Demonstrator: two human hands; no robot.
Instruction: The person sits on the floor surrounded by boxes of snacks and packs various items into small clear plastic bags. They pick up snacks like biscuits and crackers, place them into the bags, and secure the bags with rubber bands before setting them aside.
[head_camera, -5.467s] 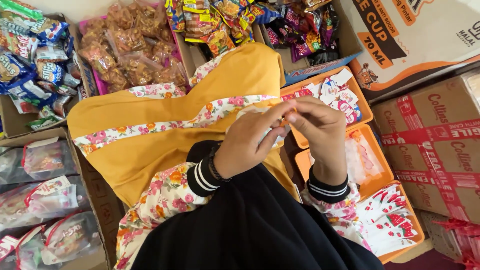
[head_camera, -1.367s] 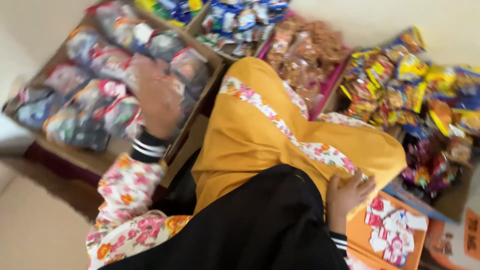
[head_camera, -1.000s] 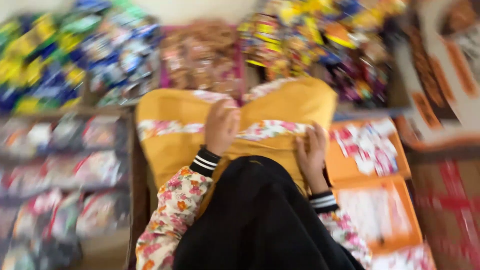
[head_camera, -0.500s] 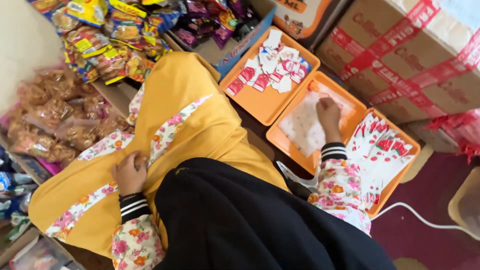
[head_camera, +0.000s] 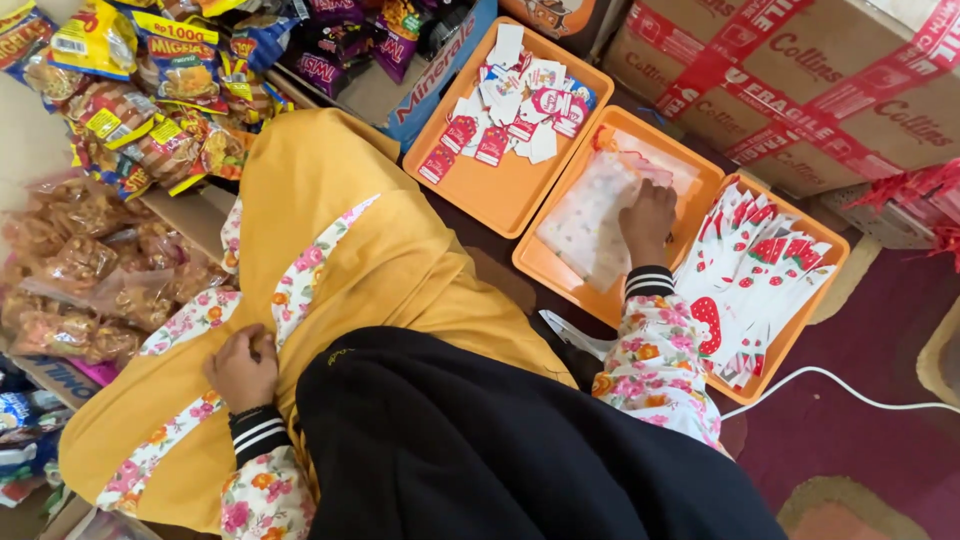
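Now the right hand (head_camera: 648, 218) is laid on a stack of clear bags (head_camera: 590, 220) in the middle orange tray (head_camera: 700, 185), fingers curled onto them. The left hand (head_camera: 240, 368) is rested on the yellow skirt (head_camera: 380, 250), fingers loosely curled.

I wear a mustard-yellow skirt (head_camera: 380, 260) crossed by a band of white cloth with pink and orange flowers. A black headscarf (head_camera: 500, 450) hangs down my front. My sleeves are white with the same flower print, and each ends in a black cuff with two thin white stripes, at my left hand (head_camera: 242, 368) and my right hand (head_camera: 648, 218).
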